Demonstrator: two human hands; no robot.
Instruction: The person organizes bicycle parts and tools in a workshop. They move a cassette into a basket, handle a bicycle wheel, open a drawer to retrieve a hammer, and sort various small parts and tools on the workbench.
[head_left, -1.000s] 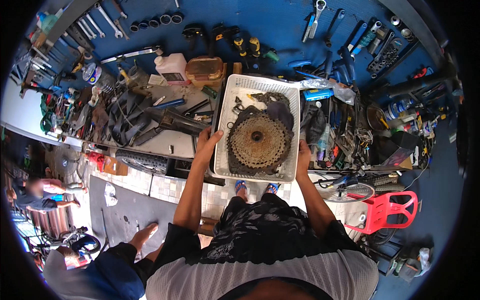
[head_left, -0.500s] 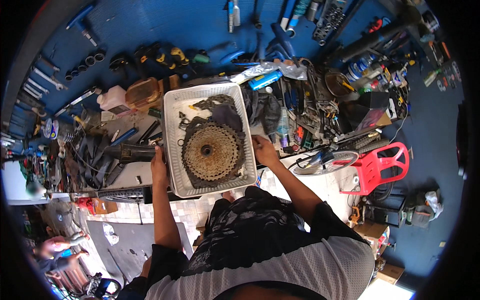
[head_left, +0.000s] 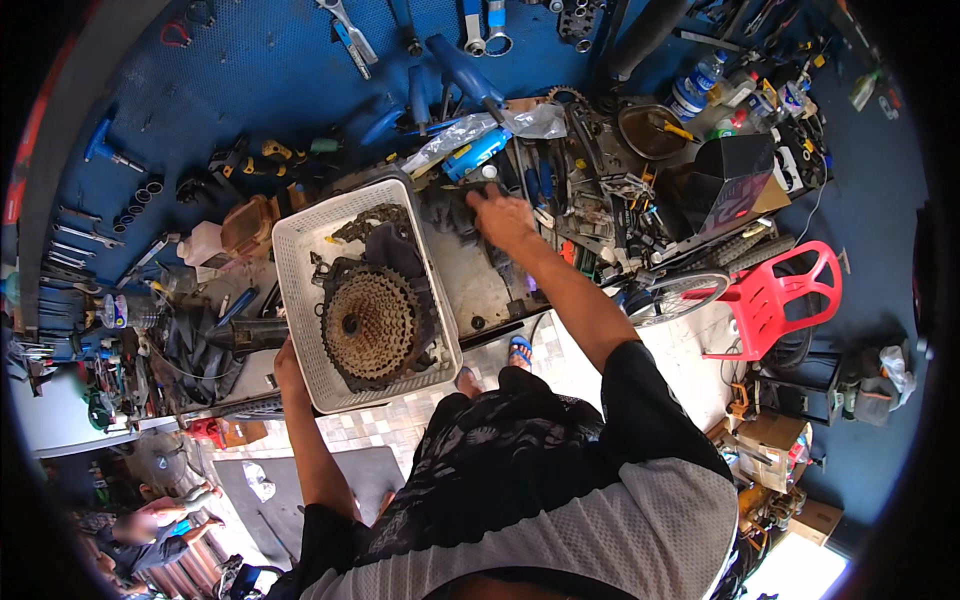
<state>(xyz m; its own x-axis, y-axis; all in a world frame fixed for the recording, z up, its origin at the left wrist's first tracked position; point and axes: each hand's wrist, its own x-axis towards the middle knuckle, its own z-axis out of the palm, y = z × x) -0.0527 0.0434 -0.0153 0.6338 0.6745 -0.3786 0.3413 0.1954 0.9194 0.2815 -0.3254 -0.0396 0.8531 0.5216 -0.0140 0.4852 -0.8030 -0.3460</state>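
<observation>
1. Letting go of the white basket [head_left: 318,218], the right hand [head_left: 505,222] is now reaching further back over the worktop [head_left: 480,290]; half a second ago it was bracing the basket's right side.
2. Its fingers are bending down at a crumpled dark cloth [head_left: 450,208], just in front of a blue can [head_left: 475,153]; whether they are gripping the cloth or only touching it, one cannot tell.
3. Meanwhile, the left hand [head_left: 288,368] is holding the basket by its left side, near the front corner, with its fingertips hidden.
4. Inside the basket, a large rusty gear wheel [head_left: 370,325] is lying flat, with a dark rag [head_left: 390,248] and a chain [head_left: 370,220] sitting behind it.
5. Overhanging the worktop's front edge, the basket is probably depending more on that one steadying hand.
</observation>
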